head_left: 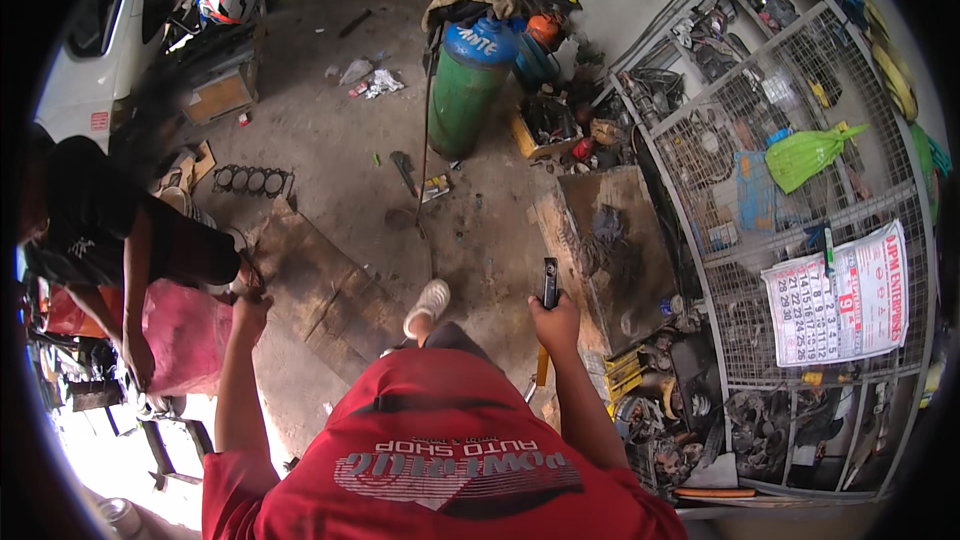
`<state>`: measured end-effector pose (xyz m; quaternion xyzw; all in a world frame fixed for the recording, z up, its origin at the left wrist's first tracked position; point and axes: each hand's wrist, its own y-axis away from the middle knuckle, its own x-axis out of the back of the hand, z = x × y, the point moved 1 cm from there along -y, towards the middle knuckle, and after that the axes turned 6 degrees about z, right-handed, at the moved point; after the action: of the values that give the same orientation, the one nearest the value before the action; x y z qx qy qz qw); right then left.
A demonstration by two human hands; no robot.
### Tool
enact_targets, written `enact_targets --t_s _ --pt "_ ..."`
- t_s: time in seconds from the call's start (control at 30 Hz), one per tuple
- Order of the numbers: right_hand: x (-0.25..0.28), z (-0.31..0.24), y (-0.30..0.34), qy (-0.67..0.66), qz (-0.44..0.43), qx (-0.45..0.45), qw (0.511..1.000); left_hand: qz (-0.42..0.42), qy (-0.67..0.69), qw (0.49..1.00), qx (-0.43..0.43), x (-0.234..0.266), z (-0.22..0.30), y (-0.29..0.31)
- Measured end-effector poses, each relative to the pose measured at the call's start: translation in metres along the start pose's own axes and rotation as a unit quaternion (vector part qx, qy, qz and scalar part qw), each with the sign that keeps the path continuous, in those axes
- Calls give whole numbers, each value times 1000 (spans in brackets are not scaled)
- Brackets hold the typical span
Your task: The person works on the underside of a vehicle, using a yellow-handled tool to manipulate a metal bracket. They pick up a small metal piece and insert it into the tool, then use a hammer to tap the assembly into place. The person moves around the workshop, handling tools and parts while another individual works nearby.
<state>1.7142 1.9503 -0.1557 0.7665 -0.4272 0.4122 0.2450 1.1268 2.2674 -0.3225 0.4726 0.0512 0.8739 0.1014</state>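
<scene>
My right hand (556,322) is closed around a long tool with a black upper end (551,278) and a yellow lower part (542,366). Its exact kind is not clear. Out to the left, my left hand (250,310) has its fingers curled. Whatever may be in them is too small to make out. It is nearest to a pink sack (185,335) and to the foot (249,275) of a person in dark clothes. That person's own hand (140,362) hangs beside the sack. A flat cardboard sheet (330,305) lies on the floor between my arms.
A green gas cylinder (465,100) with a blue top stands ahead. To the right are a worn wooden board (625,240) and a wire-mesh rack (800,190) full of parts. A gasket (253,181) lies on the floor. A white vehicle (95,70) stands far left.
</scene>
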Motion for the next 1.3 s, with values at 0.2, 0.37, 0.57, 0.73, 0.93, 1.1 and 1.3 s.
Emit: enact_targets --t_s 0.2,0.37,0.57,0.73,0.93,1.1,1.3 --pt "-49 -56 -104 -41 5 20 999 -198 -99 975 -21 -130 -18 -5" --pt "-97 -121 -199 -2 -55 28 998 -329 -9 911 249 -103 -23 20" --pt "-129 -229 -288 24 -45 112 992 -97 83 922 365 -33 -42 -111" --pt "-114 -313 -354 -19 60 77 995 -71 253 898 354 -34 24 -239" --pt "-86 -404 -386 -71 172 55 981 -283 5 946 157 -31 60 -379" --pt "-76 -445 -381 -51 227 45 972 -182 -83 975 99 -21 63 -511" --pt "-66 -478 -379 -56 258 55 963 -174 -114 974 86 -3 45 -577"
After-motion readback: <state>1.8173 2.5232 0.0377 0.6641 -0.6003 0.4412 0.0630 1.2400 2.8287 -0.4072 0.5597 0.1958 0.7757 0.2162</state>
